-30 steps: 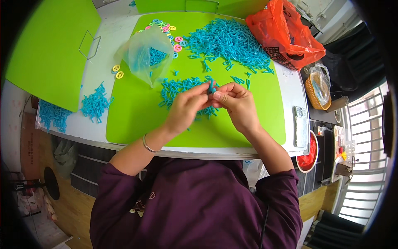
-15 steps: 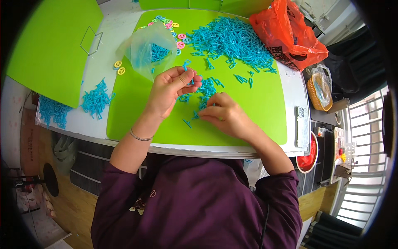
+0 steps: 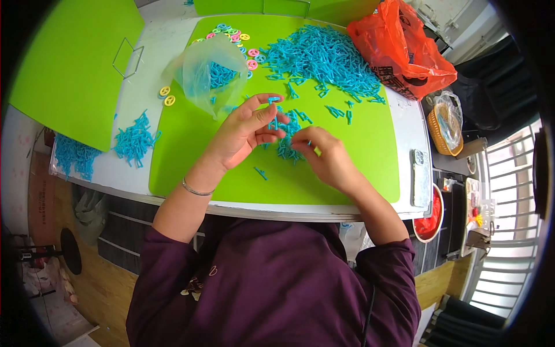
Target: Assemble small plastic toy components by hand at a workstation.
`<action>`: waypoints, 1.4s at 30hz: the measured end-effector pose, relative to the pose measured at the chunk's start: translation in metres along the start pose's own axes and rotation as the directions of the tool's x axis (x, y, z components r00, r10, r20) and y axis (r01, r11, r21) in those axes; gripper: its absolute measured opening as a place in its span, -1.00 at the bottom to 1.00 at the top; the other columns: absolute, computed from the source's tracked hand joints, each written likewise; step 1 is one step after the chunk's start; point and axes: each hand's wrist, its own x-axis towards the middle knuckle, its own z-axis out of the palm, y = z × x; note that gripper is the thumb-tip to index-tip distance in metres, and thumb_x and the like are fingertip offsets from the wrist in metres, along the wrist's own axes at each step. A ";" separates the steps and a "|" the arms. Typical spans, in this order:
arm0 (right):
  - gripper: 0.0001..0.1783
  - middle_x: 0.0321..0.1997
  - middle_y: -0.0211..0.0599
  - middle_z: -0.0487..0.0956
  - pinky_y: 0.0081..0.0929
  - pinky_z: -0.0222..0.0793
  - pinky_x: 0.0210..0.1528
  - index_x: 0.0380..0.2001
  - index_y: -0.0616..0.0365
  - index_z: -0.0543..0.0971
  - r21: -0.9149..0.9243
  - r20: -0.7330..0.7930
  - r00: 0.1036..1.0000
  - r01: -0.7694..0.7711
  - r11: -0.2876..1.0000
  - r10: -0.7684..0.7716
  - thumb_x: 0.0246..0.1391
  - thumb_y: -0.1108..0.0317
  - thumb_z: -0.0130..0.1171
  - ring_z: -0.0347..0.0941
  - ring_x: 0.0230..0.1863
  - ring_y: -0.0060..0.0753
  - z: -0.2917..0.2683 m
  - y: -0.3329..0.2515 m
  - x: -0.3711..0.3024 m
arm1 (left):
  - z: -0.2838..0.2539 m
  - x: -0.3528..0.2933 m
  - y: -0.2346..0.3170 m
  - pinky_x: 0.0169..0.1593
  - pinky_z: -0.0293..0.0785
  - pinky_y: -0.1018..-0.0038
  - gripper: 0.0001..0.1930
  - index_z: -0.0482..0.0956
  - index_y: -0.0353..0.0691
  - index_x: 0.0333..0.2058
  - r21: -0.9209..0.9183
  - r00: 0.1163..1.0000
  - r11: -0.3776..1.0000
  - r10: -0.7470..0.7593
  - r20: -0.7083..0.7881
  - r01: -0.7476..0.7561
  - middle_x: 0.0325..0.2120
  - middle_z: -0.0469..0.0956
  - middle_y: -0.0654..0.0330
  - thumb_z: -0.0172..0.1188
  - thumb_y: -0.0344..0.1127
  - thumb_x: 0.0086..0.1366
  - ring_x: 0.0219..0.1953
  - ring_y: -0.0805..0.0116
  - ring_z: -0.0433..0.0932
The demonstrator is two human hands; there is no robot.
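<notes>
In the head view, my left hand (image 3: pixel 240 132) pinches a blue piece (image 3: pixel 274 100); my right hand (image 3: pixel 326 159) curls beside the small pile (image 3: pixel 286 149), inward of the near edge of the worktop (image 3: pixel 407 133), its grip unclear. Probably picking; next calls for lifting one free.

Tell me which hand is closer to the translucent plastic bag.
Left. The left hand is just off the translucent bag's near right side; the right hand is farther right and closer to the person's body.

A bright barred window (image 3: pixel 509 217) stands at right, with wood-look flooring (image 3: pixel 118 292) below the white table (image 3: pixel 409 124).
</notes>
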 end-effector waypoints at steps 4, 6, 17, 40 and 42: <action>-0.89 -0.39 -0.45 0.47 -0.61 0.32 -0.20 -0.31 0.25 0.52 0.445 0.058 0.945 -0.313 0.839 0.322 0.07 0.48 0.09 0.38 -0.31 -0.64 -0.020 0.005 0.006 | -0.017 0.003 -0.008 -0.35 0.43 0.65 -0.75 0.38 -0.14 -0.14 -0.141 0.991 0.989 -0.023 0.130 0.041 -0.41 0.50 0.26 0.07 -0.20 0.26 -0.39 0.49 0.52; -0.85 -0.38 -0.42 0.47 -0.64 0.31 -0.20 -0.27 0.25 0.53 0.427 0.006 0.946 -0.295 0.855 0.324 0.07 0.46 0.10 0.37 -0.31 -0.62 -0.025 0.012 0.004 | -0.011 0.004 -0.010 -0.37 0.42 0.66 -0.81 0.41 -0.16 -0.24 -0.190 0.992 0.977 -0.084 0.094 0.101 -0.45 0.49 0.30 0.10 -0.22 0.24 -0.37 0.48 0.53; -0.82 -0.40 -0.39 0.49 -0.66 0.32 -0.30 -0.24 0.22 0.52 0.518 0.097 0.863 -0.469 0.715 0.496 0.16 0.39 -0.01 0.40 -0.37 -0.59 -0.033 0.016 0.005 | -0.001 0.005 -0.019 -0.16 0.44 0.53 -0.86 0.44 -0.10 -0.28 -0.146 0.987 0.989 -0.060 -0.152 0.037 -0.38 0.51 0.35 0.17 -0.29 0.19 -0.26 0.45 0.53; -0.83 -0.30 -0.30 0.57 -0.55 0.38 -0.23 -0.28 0.24 0.57 0.873 0.153 0.860 -0.348 0.340 0.487 0.00 0.49 0.15 0.46 -0.30 -0.50 -0.003 0.021 0.003 | 0.005 0.006 -0.034 -0.13 0.46 0.54 -0.82 0.53 -0.20 -0.29 -0.153 0.980 0.983 -0.126 -0.154 0.102 -0.35 0.56 0.25 0.20 -0.26 0.16 -0.26 0.45 0.53; -0.83 -0.29 -0.32 0.57 -0.55 0.37 -0.22 -0.27 0.22 0.57 0.910 0.176 0.866 -0.325 0.259 0.469 0.01 0.48 0.15 0.46 -0.30 -0.50 -0.003 0.022 0.002 | 0.006 0.005 -0.033 -0.13 0.46 0.54 -0.82 0.53 -0.20 -0.29 -0.143 0.980 0.983 -0.133 -0.148 0.112 -0.35 0.56 0.25 0.19 -0.26 0.17 -0.26 0.45 0.53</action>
